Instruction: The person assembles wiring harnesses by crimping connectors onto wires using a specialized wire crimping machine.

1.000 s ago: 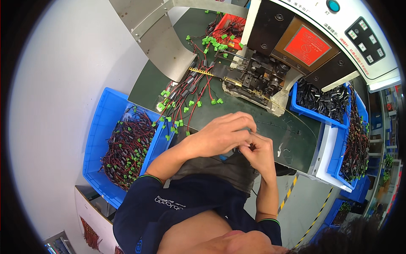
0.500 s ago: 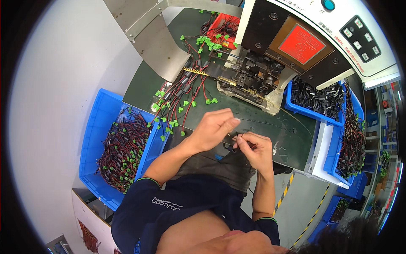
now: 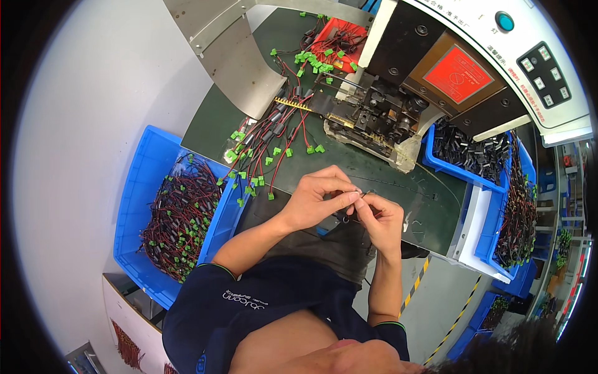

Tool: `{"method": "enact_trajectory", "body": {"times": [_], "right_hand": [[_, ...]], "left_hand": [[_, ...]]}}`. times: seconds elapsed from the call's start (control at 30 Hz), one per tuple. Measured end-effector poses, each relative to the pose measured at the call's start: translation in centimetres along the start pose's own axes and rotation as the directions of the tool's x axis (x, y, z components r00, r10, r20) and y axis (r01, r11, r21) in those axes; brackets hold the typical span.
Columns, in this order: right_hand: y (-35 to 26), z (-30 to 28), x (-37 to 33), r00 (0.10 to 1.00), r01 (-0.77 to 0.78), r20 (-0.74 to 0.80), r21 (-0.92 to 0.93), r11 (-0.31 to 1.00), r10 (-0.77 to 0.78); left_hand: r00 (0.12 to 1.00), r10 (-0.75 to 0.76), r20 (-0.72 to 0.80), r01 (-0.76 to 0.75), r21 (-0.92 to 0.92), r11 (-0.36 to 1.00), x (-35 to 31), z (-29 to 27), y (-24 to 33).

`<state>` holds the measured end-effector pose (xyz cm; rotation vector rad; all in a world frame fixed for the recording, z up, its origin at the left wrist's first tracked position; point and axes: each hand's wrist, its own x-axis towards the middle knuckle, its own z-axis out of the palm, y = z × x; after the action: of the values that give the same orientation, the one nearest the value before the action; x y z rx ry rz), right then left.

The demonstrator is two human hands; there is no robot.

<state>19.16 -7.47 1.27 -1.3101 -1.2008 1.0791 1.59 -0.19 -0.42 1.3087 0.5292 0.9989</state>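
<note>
My left hand [image 3: 321, 198] and my right hand [image 3: 382, 218] meet at the near edge of the green table [image 3: 299, 163], fingertips touching. My right thumb and fingers pinch a thin dark wire [image 3: 364, 196]. Thumb and forefinger of the left hand are closed at the wire's end; what exactly they grip there is too small to make out. A dark part hangs just below the fingers, partly hidden. Beyond my hands stands a crimping machine [image 3: 380, 115] with a gold terminal strip [image 3: 293, 105] entering from its left.
Red-and-black wires with green connectors [image 3: 269, 161] lie left of the machine. A blue bin [image 3: 134, 206] of similar wires stands at the left. At the right are a blue tray [image 3: 430, 151] of black parts and another bin [image 3: 488, 240] of wires. A red box [image 3: 339, 28] sits behind.
My left hand has come right and down, its fingertips closing against those of my right hand. The right hand stays almost in place, still pinching the wire. The view has shifted slightly.
</note>
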Motion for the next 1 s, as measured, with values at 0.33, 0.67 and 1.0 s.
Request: {"method": "enact_trajectory", "body": {"times": [0.33, 0.67, 1.0], "right_hand": [[0.1, 0.9, 2.8, 0.941, -0.079, -0.288, 0.322, 0.944, 0.177], [1.9, -0.2, 7.6, 0.917, -0.067, -0.319, 0.472, 0.879, 0.240], [2.3, -0.2, 8.0, 0.915, -0.074, -0.317, 0.479, 0.875, 0.250]], "left_hand": [[0.979, 0.181, -0.088, -0.119, 0.471, 0.874, -0.3, -2.1, 0.8], [0.949, 0.282, -0.140, -0.137, 0.623, 0.770, -1.5, -5.1, -1.0], [0.955, 0.287, -0.073, -0.160, 0.689, 0.707, -1.5, -5.7, -2.7]]}}
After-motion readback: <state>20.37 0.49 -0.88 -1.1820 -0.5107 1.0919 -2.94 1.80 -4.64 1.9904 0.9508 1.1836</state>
